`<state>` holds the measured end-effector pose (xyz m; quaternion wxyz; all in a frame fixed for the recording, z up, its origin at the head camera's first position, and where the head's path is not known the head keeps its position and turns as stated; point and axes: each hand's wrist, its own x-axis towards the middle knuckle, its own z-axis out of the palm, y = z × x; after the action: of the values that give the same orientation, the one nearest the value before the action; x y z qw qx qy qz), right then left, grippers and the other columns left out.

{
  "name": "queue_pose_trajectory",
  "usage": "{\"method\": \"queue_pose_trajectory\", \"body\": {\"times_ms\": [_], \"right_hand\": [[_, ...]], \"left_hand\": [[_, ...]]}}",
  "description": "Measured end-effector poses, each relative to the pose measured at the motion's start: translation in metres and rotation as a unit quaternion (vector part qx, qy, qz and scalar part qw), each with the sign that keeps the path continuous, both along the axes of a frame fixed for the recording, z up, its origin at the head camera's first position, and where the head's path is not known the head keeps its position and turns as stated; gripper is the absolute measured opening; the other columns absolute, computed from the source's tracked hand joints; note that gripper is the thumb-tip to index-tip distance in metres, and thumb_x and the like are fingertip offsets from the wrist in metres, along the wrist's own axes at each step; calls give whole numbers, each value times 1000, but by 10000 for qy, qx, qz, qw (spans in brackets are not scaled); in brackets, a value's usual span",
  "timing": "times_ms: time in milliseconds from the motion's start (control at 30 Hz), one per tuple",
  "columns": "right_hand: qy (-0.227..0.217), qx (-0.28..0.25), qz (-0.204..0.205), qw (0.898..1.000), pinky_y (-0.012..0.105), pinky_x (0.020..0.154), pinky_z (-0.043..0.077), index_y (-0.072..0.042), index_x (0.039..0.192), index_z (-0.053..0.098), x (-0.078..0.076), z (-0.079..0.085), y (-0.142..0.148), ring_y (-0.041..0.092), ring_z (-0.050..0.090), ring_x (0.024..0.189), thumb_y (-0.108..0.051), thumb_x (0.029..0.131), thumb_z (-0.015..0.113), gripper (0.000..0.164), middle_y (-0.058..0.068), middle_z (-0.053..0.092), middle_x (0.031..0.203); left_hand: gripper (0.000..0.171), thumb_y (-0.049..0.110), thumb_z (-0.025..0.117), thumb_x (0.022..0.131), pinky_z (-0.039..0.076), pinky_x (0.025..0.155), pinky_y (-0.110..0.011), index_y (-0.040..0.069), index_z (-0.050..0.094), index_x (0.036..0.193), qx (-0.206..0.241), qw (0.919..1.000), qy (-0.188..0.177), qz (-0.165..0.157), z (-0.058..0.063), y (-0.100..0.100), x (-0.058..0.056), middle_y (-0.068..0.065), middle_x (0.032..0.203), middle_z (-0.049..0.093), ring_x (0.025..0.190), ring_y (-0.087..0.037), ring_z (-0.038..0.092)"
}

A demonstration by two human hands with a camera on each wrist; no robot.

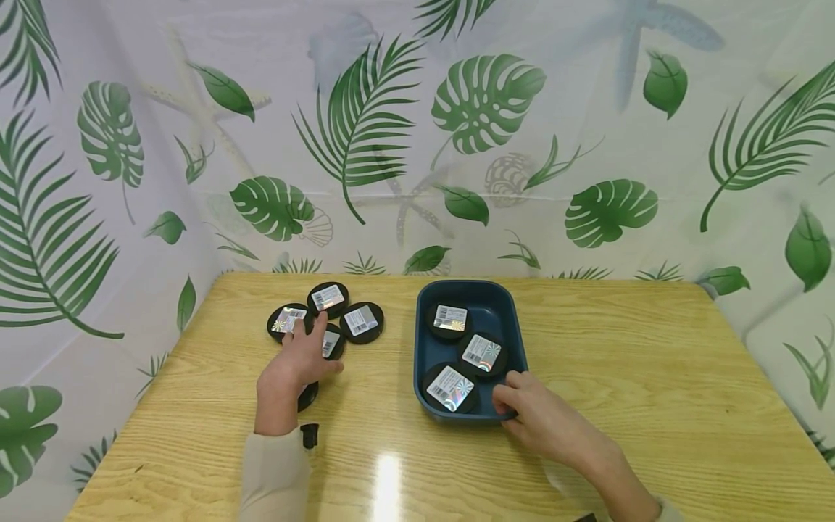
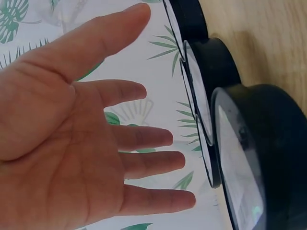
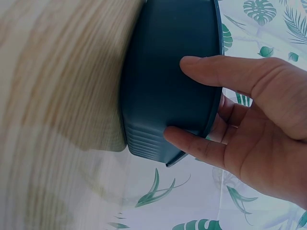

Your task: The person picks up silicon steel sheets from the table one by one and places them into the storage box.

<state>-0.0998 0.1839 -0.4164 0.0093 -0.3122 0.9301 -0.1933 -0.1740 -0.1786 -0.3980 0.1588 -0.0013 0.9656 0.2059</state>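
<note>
Several round black discs with silver labels lie on the table at the left, among them a back one (image 1: 328, 299) and a right-hand one (image 1: 362, 322). Over this group hovers my left hand (image 1: 296, 362), fingers spread and holding nothing; the left wrist view shows the discs (image 2: 261, 158) apart from the fingertips. A blue rectangular plastic bin (image 1: 470, 419) stands right of the group, with three labelled discs (image 1: 450, 388) inside. At its near right corner my right hand (image 1: 544, 417) grips the rim, thumb on the outer wall (image 3: 168, 62) and some fingers inside.
A small black clip-like object (image 1: 309, 435) is beside the left sleeve (image 1: 275, 475). The wooden table (image 1: 626, 348) meets a leaf-patterned sheet (image 1: 404, 145) at the back and sides.
</note>
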Motion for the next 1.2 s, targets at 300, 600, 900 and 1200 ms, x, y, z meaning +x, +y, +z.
{"method": "queue_pose_trajectory", "body": {"times_ms": [300,600,900,1200], "right_hand": [[21,36,-7,10000,24,66,40,-19,78,54,0,-1,0,11,37,76,3,75,81,35,-8,40,80],[3,56,-22,10000,25,65,40,-19,78,55,0,-1,0,11,38,76,3,75,81,34,-8,41,80],[3,45,-39,10000,24,65,39,-19,78,54,0,-1,0,11,37,76,3,76,80,34,-7,40,80],[-37,-16,-33,10000,25,66,38,-19,78,52,1,-2,0,11,36,76,4,76,79,36,-7,38,80]], "left_hand": [[90,20,73,89,38,100,-68,3,18,158,61,9998,-179,-20,-4,-3,-1,-41,153,13,136,-62,25],[87,23,72,89,36,102,-66,4,22,157,-5,9993,-381,-56,-11,-3,-3,-40,152,18,136,-59,29],[78,23,74,88,41,97,-65,0,34,151,-353,9992,-198,3,-12,4,-4,-40,145,31,131,-59,35],[64,27,68,92,44,93,-64,-7,43,140,-491,9967,459,450,-23,15,-9,-42,135,36,120,-61,42]]}}
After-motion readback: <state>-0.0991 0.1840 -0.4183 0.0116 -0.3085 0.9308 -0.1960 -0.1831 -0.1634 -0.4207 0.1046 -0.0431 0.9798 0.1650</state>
